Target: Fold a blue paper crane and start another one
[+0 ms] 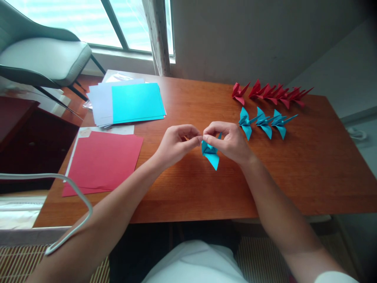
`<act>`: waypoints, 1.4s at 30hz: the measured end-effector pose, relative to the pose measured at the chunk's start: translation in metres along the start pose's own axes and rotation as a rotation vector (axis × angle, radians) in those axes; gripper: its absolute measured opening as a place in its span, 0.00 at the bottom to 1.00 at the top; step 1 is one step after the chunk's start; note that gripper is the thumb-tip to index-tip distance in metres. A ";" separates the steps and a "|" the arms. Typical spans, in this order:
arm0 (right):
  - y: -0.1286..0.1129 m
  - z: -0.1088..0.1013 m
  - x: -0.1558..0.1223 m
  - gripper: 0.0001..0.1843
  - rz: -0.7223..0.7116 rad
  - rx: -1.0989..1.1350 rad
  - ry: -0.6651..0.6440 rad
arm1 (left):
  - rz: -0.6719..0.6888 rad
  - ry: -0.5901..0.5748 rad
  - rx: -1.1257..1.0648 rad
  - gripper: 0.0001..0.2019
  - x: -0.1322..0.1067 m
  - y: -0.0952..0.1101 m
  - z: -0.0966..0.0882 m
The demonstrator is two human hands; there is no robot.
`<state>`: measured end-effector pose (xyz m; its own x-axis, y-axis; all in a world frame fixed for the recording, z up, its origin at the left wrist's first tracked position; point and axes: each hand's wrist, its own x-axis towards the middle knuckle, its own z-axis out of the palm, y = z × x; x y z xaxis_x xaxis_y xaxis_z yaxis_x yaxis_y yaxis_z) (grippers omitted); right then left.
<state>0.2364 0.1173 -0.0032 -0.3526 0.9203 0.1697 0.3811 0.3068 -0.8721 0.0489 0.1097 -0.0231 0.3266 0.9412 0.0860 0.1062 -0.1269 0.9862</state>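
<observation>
Both my hands meet above the middle of the wooden table [182,196]. My right hand [228,141] pinches a partly folded blue paper crane [211,154], whose pointed wing hangs down below the fingers. My left hand [176,144] is closed in a pinch right beside it, fingertips touching the crane's top edge. To the right lie three finished blue cranes [263,122] in a row, and behind them a row of several red cranes [272,93].
A stack of blue and pale lilac paper sheets [129,103] lies at the back left, red sheets [103,162] nearer on the left. A grey chair [44,55] stands by the window. A white cable [73,200] loops past the table's left front corner.
</observation>
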 end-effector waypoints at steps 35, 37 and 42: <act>0.024 0.002 0.008 0.13 0.181 0.350 0.239 | -0.202 0.164 -0.195 0.14 0.005 0.002 -0.012; 0.026 0.002 0.009 0.13 0.189 0.346 0.210 | -0.218 0.171 -0.188 0.15 0.005 0.002 -0.013; 0.028 0.005 0.009 0.13 0.212 0.343 0.152 | -0.191 0.200 -0.153 0.18 0.006 -0.001 -0.013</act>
<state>0.2402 0.1334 -0.0284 -0.1570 0.9875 0.0140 0.1166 0.0326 -0.9926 0.0383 0.1197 -0.0214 0.1211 0.9884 -0.0919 0.0004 0.0926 0.9957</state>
